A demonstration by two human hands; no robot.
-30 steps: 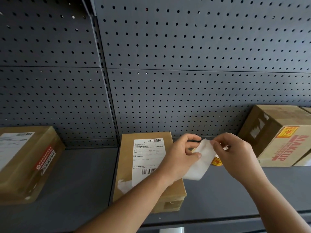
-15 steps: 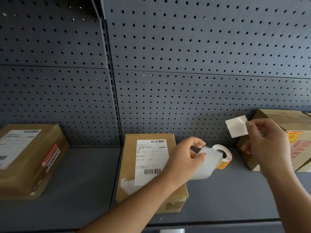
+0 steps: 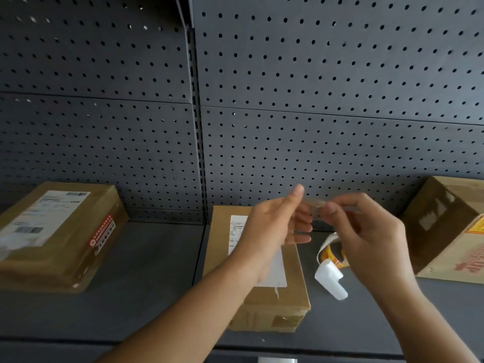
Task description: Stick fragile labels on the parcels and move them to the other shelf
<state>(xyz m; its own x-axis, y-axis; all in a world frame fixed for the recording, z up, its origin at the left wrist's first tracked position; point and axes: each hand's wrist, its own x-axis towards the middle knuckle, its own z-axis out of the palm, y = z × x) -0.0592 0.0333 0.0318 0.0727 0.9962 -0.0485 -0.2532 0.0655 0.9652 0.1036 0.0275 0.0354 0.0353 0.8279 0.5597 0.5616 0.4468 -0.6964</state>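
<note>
Our right hand (image 3: 366,231) pinches the fragile label (image 3: 317,204) mid-frame. Our left hand (image 3: 277,226), fingers loose and mostly straight, reaches for its other end, probably to keep it flat, but contact's too blurry to call. The label roll (image 3: 332,255) lies on the shelf (image 3: 157,284) beside the middle parcel (image 3: 222,244), handy.

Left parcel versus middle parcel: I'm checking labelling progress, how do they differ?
The left parcel carries a red sticker on its side; the middle parcel shows none. The left parcel sits in the left bay, the middle parcel right of the upright. Both are brown boxes with white shipping labels.
</note>
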